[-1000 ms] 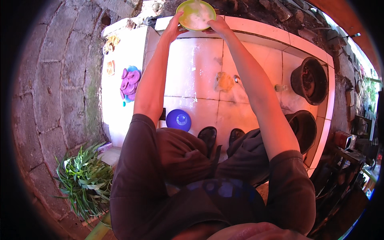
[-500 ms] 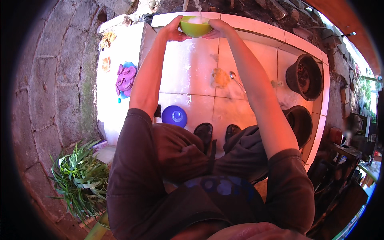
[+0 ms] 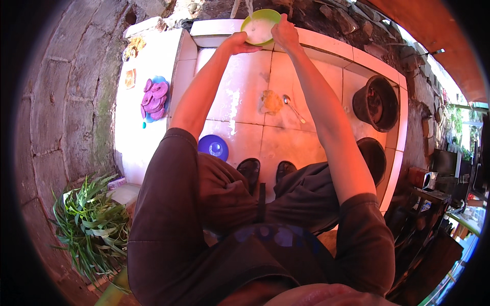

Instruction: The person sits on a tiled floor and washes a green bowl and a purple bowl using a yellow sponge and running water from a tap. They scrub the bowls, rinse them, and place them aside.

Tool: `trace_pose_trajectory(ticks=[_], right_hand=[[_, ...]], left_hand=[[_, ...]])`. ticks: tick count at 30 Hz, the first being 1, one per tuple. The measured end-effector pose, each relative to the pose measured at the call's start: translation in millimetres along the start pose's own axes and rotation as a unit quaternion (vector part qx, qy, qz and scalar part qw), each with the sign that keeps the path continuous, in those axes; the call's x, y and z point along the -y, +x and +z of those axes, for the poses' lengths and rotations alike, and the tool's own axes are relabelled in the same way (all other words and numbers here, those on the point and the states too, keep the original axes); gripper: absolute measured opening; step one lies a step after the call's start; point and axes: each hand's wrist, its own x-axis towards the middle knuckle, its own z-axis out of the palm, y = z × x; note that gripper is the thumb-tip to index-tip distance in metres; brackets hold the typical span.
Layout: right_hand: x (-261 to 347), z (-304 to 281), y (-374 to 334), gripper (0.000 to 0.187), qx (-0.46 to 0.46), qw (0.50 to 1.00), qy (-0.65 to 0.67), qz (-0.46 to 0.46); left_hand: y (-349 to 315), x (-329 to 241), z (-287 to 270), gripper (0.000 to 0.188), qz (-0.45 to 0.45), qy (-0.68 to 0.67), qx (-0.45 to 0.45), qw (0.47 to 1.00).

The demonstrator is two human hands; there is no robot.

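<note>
Over the far edge of the tiled basin I hold a lime-green bowl with both hands. Cloudy whitish liquid sits in it, and a thin stream of water falls in from above. My left hand grips the near left side. The fingers of my right hand are closed on the right rim. The bowl tilts so that its inside faces me. Below my arms, a metal spoon lies on the tiles beside a yellowish patch.
A purple-blue bowl stands by my left knee. Two dark tubs line the basin's right side. On the white ledge at left is a blue dish with purple slices. Leafy greens lie at lower left.
The green bowl has moved slightly right and farther away, and its opening has tipped toward me. My right hand has shifted up along the rim. The whole view has shifted slightly.
</note>
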Motion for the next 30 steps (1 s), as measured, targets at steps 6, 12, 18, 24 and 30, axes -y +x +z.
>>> trace_pose_trajectory(ticks=[6, 12, 18, 24, 30], right_hand=[[13, -8, -4, 0.047, -0.082, 0.992, 0.05, -0.08], [13, 0, 3, 0.044, -0.089, 0.982, 0.144, -0.081], [-9, 39, 18, 0.032, -0.012, 0.928, 0.357, 0.102], [-16, 83, 33, 0.043, 0.002, 0.896, 0.403, 0.184], [-6, 88, 25, 0.053, 0.106, 0.837, 0.515, 0.149]], left_hand=[[7, 4, 5, 0.055, 0.053, -0.066, -0.021, 0.996], [-3, 2, 11, 0.05, 0.197, -0.002, -0.107, 0.975], [-16, -7, 5, 0.044, 0.249, 0.002, -0.224, 0.942], [-24, -9, -6, 0.038, 0.23, 0.021, -0.179, 0.956], [-26, -9, -9, 0.042, 0.217, 0.053, -0.177, 0.958]])
